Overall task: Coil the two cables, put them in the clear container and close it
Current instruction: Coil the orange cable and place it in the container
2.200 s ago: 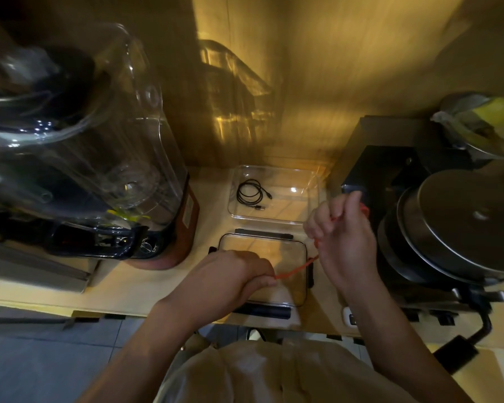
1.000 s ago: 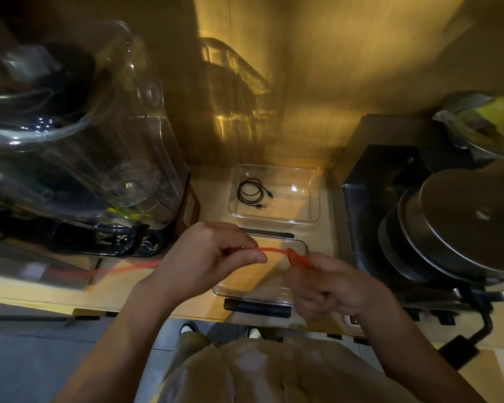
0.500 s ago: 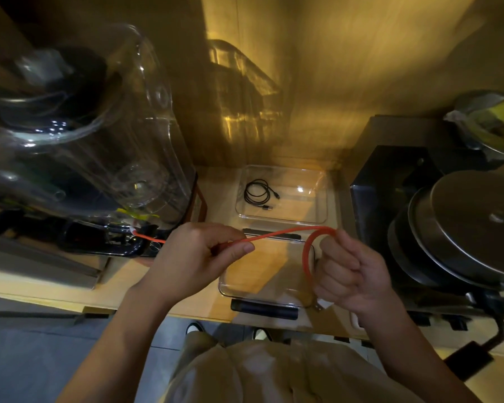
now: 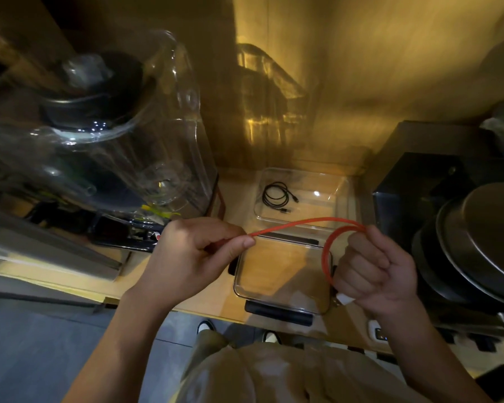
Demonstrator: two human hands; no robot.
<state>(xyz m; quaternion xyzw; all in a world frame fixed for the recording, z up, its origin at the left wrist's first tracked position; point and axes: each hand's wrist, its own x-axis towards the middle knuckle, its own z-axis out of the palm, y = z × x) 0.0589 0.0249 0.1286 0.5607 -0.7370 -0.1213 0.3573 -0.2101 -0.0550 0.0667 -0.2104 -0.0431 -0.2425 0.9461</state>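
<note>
1. Dim overall, with a warm yellow cast on the back wall (image 4: pixel 376 82) and the surface (image 4: pixel 186 298).
2. Top-left corner and right-hand edge fall into deep shadow.
3. Small glare spots glint on the clear jug (image 4: pixel 99 126) and the clear container (image 4: pixel 316 194).
4. Wide-angle bending curves the edges; left margin is smeared and soft.

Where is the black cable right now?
Coiled in the clear container at the counter's back: the black cable lies in its left part, beyond the lid.

Wooden counter (image 4: pixel 186 298): container (image 4: pixel 342 196), lid (image 4: pixel 280 274), blender (image 4: pixel 122 158)
</note>
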